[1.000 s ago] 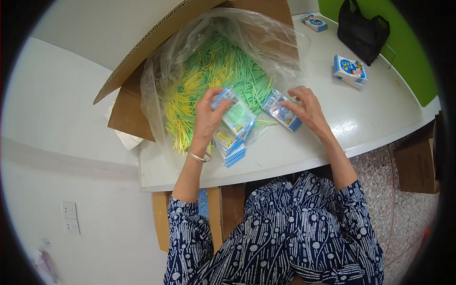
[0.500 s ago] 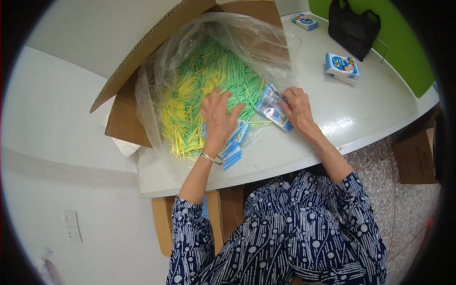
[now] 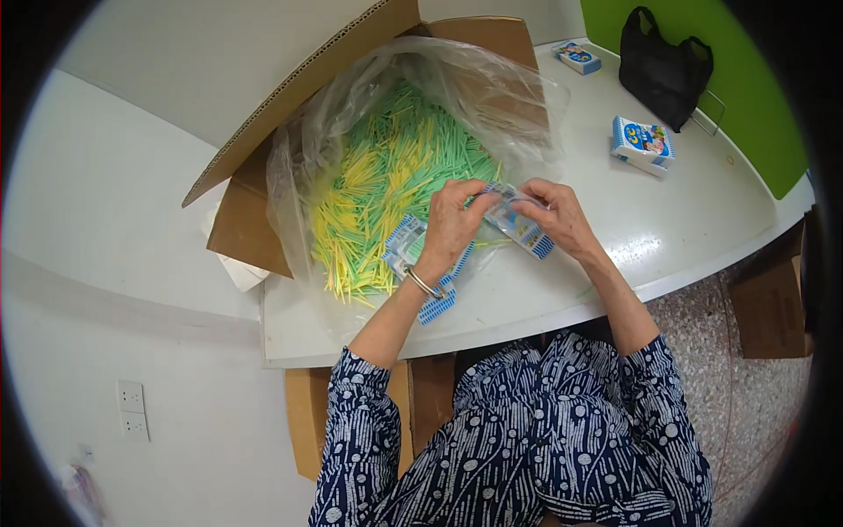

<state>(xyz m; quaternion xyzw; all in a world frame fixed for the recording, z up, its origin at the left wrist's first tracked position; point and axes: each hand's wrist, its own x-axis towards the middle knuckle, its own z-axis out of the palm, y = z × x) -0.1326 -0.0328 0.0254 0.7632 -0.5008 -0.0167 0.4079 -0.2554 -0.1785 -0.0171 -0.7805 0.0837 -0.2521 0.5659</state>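
My left hand (image 3: 450, 227) pinches the top edge of a small clear plastic packet (image 3: 529, 235) with blue-striped ends. On the other side of that edge, my right hand (image 3: 562, 221) grips the same packet between thumb and fingers. Whether anything is inside the packet I cannot tell. More packets of this kind (image 3: 407, 239) lie under and beside my left wrist, partly hidden by it. Just beyond my hands spreads a heap of thin green and yellow sticks (image 3: 395, 167), spilling from a clear plastic liner (image 3: 294, 180).
The liner sits in a cardboard box (image 3: 250, 230) lying open toward me on the white table (image 3: 694, 211). To the right are a blue-and-white pack (image 3: 644, 145), a smaller one (image 3: 577, 58) and a black bag (image 3: 666, 75) by a green panel. Another carton (image 3: 767, 303) stands on the floor.
My left hand has come right from above the sticks and taken hold of the packet's top edge. My right hand keeps the packet. The whole view has shifted slightly.
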